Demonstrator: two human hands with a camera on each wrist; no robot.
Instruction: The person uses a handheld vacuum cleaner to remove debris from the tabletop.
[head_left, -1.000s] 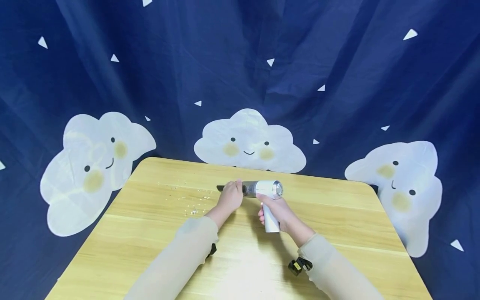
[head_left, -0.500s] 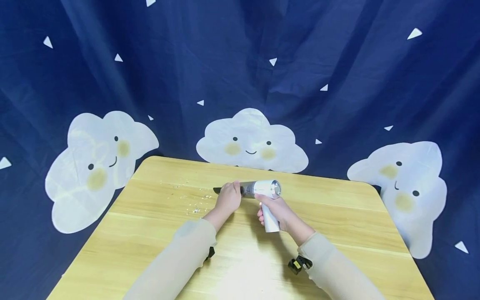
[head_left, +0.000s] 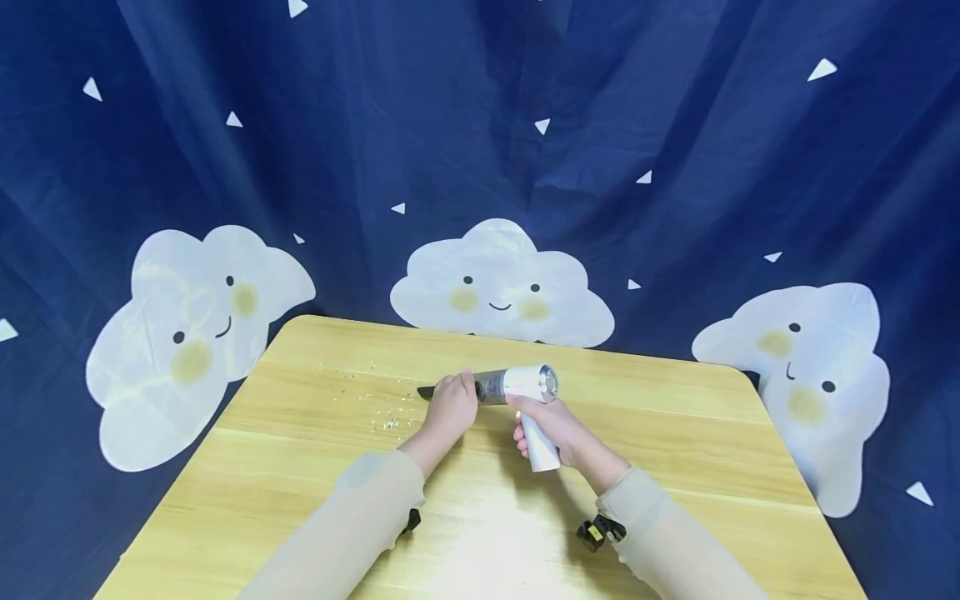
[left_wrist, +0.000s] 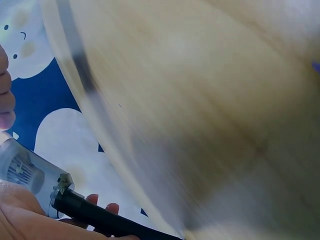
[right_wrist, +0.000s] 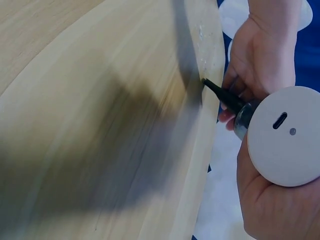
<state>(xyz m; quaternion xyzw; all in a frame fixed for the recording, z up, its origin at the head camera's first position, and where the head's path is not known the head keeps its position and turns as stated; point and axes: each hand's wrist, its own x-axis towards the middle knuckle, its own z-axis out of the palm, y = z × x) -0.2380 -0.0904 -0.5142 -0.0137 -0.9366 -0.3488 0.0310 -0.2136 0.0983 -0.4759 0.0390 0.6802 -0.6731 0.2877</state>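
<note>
Our right hand [head_left: 558, 433] is wrapped round the white grip of the vacuum [head_left: 525, 385], and our left hand [head_left: 450, 407] is curled about its black nozzle [head_left: 426, 392], low over the surface [head_left: 675, 417]. The crumbs [head_left: 390, 417] lie just beyond the tip. We judge that a fast sweep could scatter them, or a pull on the nozzle could loosen it.

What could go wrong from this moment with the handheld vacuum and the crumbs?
The left hand grips the black nozzle where it joins the handheld vacuum; it may twist loose. The scattered crumbs lie on the table beside the tip, so a pass might push them about.
</note>
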